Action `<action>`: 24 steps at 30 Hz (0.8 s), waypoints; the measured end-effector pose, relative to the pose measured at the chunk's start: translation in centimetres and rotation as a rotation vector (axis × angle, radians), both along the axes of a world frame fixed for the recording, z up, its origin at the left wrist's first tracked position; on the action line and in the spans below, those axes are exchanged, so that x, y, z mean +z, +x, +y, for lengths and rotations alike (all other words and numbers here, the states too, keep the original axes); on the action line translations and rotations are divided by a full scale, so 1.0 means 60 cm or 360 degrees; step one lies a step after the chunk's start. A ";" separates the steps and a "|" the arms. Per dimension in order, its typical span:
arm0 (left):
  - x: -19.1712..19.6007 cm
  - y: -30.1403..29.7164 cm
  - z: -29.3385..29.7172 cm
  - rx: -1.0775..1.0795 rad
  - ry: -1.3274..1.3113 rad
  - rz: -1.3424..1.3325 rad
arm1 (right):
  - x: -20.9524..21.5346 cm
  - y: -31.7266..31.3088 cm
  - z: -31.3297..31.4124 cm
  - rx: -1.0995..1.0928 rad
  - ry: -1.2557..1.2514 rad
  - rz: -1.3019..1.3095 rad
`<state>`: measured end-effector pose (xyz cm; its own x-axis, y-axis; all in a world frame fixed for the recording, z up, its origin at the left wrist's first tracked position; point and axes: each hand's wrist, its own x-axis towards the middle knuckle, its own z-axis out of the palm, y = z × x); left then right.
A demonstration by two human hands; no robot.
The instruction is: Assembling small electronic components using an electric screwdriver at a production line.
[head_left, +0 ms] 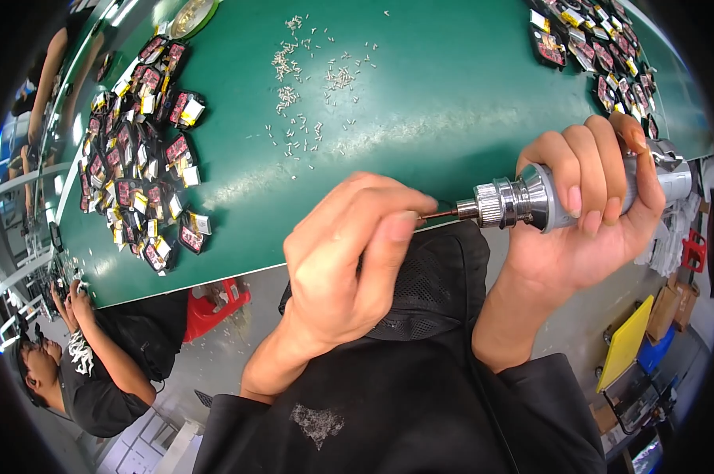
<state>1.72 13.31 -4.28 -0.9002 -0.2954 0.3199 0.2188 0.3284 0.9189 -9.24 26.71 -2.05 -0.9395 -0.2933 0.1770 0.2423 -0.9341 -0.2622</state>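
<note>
My right hand (582, 186) wraps round the grey body of an electric screwdriver (537, 197), held level over the table's near edge with its nose to the left. From its knurled metal collar sticks a thin copper-coloured bit (444, 214). Thumb and fingers of my left hand (345, 261) are pinched together at the tip of that bit. Whether a screw is also between them is hidden. Beyond my hands, many small silver screws (341, 77) lie scattered on the green tabletop (444, 95).
Black device housings with red boards and silver battery pouches crowd the table's left (139, 178) and far right (602, 51). A shallow dish (192, 17) stands at the far left. Another person (108, 363) works at lower left, near a red stool (214, 308). A yellow panel (627, 341) stands at right.
</note>
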 end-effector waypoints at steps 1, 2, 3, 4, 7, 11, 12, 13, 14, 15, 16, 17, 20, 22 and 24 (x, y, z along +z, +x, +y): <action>0.001 -0.003 -0.009 -0.0016 -0.0123 0.0060 | -0.002 -0.003 0.001 -0.0007 0.0011 0.0003; 0.006 -0.003 -0.020 -0.0015 -0.0132 0.0069 | -0.003 -0.006 0.000 -0.0012 0.0019 0.0009; 0.012 0.001 -0.030 0.0071 -0.0250 0.0027 | -0.005 -0.007 0.000 -0.0008 0.0007 0.0015; 0.021 0.004 -0.042 0.0161 -0.0374 -0.0012 | -0.005 -0.007 -0.002 -0.0017 -0.0010 -0.0008; 0.060 0.018 -0.098 0.0440 -0.0542 -0.0061 | -0.006 -0.005 -0.001 -0.0033 -0.0061 -0.0085; 0.092 0.001 -0.226 0.0810 -0.1011 -0.0178 | -0.026 -0.015 0.009 -0.0134 -0.0022 -0.0212; 0.094 -0.007 -0.279 0.0849 -0.1110 -0.0127 | -0.033 -0.014 0.009 -0.0152 0.0019 -0.0220; 0.101 -0.019 -0.327 0.0952 -0.1098 -0.0190 | -0.032 -0.011 0.013 -0.0175 0.0044 -0.0258; 0.114 -0.034 -0.369 0.1049 -0.1014 -0.0306 | -0.033 -0.009 0.015 -0.0195 0.0068 -0.0301; 0.122 -0.036 -0.438 0.1142 -0.1315 -0.0253 | -0.034 -0.009 0.013 -0.0136 -0.0008 -0.0273; 0.131 -0.041 -0.496 0.1227 -0.1508 -0.0435 | -0.037 -0.009 0.013 -0.0144 0.0011 -0.0298; 0.133 -0.046 -0.556 0.1323 -0.1591 -0.0738 | -0.039 -0.008 0.014 -0.0163 0.0040 -0.0325; 0.113 -0.063 -0.707 0.1400 -0.1603 -0.1303 | -0.040 -0.010 0.014 -0.0122 0.0086 -0.0240; 0.086 -0.096 -0.742 0.1469 -0.1515 -0.1443 | -0.042 -0.013 0.008 -0.0165 0.0097 -0.0233; 0.070 -0.111 -0.774 0.1422 -0.1363 -0.1564 | -0.043 -0.015 0.001 -0.0120 0.0190 -0.0184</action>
<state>-4.97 -33.16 -0.11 -0.4896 -0.8679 0.0839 -0.8668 0.4949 0.0617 -10.15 26.79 -4.62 -0.9716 -0.2339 0.0344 0.2079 -0.9146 -0.3469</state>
